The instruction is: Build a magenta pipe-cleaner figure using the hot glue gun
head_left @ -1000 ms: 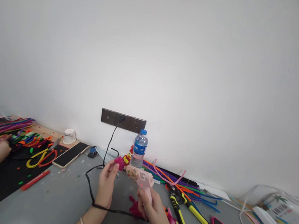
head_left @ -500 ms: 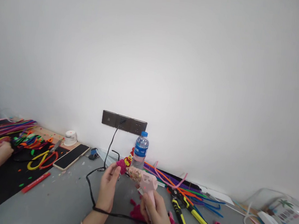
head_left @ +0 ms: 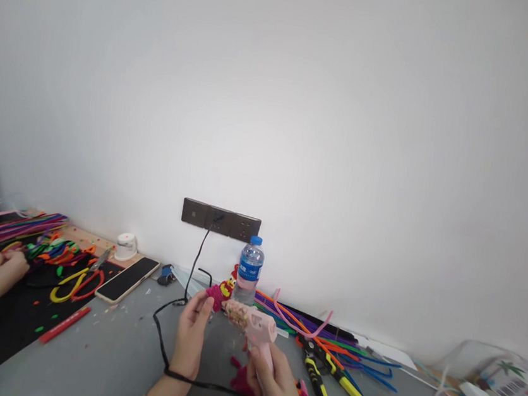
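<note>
Pinched in the fingers of my left hand (head_left: 192, 330) is a magenta fuzzy piece (head_left: 216, 297), apparently pipe cleaner. My right hand (head_left: 269, 376) is wrapped round the handle of a pale pink glue gun (head_left: 259, 328). Its nozzle end points left, close beside the magenta piece; whether they touch I cannot tell. A clear glue stick (head_left: 282, 333) pokes out of the gun's back. Just behind stands a small red and yellow figure (head_left: 228, 283) with a face, in front of a water bottle (head_left: 250, 269). More magenta fuzzy material (head_left: 243, 380) lies under my right hand, partly hidden.
A black cord (head_left: 162, 339) crosses my left wrist from the wall socket (head_left: 221, 220). Yellow-handled pliers (head_left: 323, 383) and pipe cleaners (head_left: 346, 350) lie right. Left are a phone (head_left: 128, 279), scissors (head_left: 77, 285), a red marker (head_left: 64, 325) and another person's hands (head_left: 3, 267).
A glue stick now shows at the back of the glue gun. My hands hold nearly the same place. The view has shifted slightly, and the other person's hands have moved a little right.
</note>
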`<control>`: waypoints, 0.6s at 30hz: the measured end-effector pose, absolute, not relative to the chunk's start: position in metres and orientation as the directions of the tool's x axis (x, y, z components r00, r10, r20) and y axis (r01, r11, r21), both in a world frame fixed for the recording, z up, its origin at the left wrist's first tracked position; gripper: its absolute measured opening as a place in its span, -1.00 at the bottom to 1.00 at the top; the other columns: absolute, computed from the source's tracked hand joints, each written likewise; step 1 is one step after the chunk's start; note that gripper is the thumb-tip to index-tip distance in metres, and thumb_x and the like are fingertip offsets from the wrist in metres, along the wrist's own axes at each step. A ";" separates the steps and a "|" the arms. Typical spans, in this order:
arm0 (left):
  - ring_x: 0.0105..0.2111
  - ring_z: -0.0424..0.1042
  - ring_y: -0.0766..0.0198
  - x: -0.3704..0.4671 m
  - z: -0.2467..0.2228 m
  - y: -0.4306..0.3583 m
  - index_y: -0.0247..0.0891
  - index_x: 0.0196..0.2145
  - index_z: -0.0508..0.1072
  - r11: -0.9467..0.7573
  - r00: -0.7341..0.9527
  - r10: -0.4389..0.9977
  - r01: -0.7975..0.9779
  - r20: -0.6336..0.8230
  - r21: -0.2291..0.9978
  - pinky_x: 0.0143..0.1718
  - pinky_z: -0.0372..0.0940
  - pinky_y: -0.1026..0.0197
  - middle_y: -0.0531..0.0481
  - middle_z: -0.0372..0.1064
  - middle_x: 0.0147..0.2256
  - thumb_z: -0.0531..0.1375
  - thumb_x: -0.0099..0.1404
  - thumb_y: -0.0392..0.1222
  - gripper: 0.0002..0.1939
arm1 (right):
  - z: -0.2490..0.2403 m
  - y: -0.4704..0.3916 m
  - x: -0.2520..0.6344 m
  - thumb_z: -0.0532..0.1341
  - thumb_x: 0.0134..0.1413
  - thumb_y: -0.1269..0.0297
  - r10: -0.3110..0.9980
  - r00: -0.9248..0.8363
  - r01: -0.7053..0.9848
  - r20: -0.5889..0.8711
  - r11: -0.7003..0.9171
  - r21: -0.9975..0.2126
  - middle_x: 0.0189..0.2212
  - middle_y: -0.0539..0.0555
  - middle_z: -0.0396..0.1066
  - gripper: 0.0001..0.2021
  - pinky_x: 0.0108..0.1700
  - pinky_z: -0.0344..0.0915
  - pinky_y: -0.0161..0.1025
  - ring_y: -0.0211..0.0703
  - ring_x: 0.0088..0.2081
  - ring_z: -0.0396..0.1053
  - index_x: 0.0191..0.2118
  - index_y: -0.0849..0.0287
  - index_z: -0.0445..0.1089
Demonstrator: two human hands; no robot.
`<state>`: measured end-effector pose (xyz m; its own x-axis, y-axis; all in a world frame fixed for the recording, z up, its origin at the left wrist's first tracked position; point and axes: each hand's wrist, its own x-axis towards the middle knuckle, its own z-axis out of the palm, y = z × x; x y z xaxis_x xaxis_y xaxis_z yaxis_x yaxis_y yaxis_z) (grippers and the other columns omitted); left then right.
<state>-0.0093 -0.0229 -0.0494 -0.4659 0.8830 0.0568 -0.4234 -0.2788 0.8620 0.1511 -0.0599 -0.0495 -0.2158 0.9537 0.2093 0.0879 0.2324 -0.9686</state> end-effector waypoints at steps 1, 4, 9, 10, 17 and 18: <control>-0.23 0.50 0.11 -0.009 -0.048 -0.023 -0.30 -0.23 0.57 -0.278 -0.464 0.884 -0.427 0.055 0.860 -0.24 0.37 0.22 -0.12 0.58 -0.26 0.39 -0.04 0.11 -0.50 | -0.048 -0.061 0.151 0.05 0.13 -0.22 0.953 -0.218 0.094 0.208 0.233 -0.968 -0.76 -0.14 0.12 -0.49 -0.62 0.02 -0.35 -0.32 -0.70 0.01 -0.32 0.21 0.34; -0.23 0.51 0.10 -0.008 -0.045 -0.024 -0.29 -0.23 0.57 -0.281 -0.463 0.885 -0.446 0.049 0.850 -0.23 0.37 0.21 -0.10 0.58 -0.27 0.39 -0.04 0.09 -0.52 | -0.041 -0.064 0.152 0.05 0.12 -0.24 0.952 -0.229 0.090 0.201 0.227 -0.970 -0.76 -0.15 0.11 -0.49 -0.62 0.01 -0.34 -0.32 -0.70 -0.02 -0.35 0.19 0.32; -0.22 0.50 0.11 -0.010 -0.046 -0.024 -0.31 -0.21 0.56 -0.307 -0.473 0.878 -0.446 0.070 0.841 -0.21 0.36 0.20 -0.12 0.57 -0.26 0.38 -0.01 0.07 -0.53 | -0.036 -0.065 0.150 0.06 0.13 -0.22 0.954 -0.232 0.085 0.192 0.217 -0.973 -0.77 -0.17 0.09 -0.51 -0.63 -0.04 -0.36 -0.37 -0.72 -0.08 -0.38 0.20 0.30; -0.23 0.50 0.12 -0.010 -0.047 -0.023 -0.31 -0.21 0.56 -0.307 -0.479 0.875 -0.439 0.069 0.845 -0.21 0.36 0.21 -0.11 0.57 -0.26 0.38 0.00 0.07 -0.53 | -0.036 -0.064 0.149 0.07 0.13 -0.21 0.955 -0.232 0.082 0.187 0.211 -0.974 -0.77 -0.18 0.09 -0.51 -0.63 -0.04 -0.36 -0.37 -0.72 -0.08 -0.37 0.20 0.30; -0.28 0.49 0.19 -0.011 -0.049 -0.021 -0.29 -0.23 0.56 -0.293 -0.485 0.873 -0.430 0.055 0.854 -0.29 0.33 0.27 -0.07 0.58 -0.28 0.39 -0.04 0.10 -0.51 | -0.042 -0.060 0.149 0.07 0.12 -0.21 0.966 -0.111 0.026 0.234 0.239 -0.971 -0.76 -0.16 0.07 -0.53 -0.64 -0.09 -0.34 -0.34 -0.71 -0.08 -0.41 0.16 0.27; -0.30 0.49 0.19 -0.011 -0.049 -0.020 -0.29 -0.24 0.57 -0.283 -0.488 0.871 -0.425 0.046 0.860 -0.32 0.32 0.28 -0.07 0.58 -0.29 0.39 -0.06 0.11 -0.51 | -0.040 -0.060 0.149 0.05 0.14 -0.21 0.962 -0.086 0.010 0.261 0.262 -0.965 -0.75 -0.15 0.08 -0.53 -0.63 -0.07 -0.33 -0.33 -0.70 -0.06 -0.45 0.14 0.25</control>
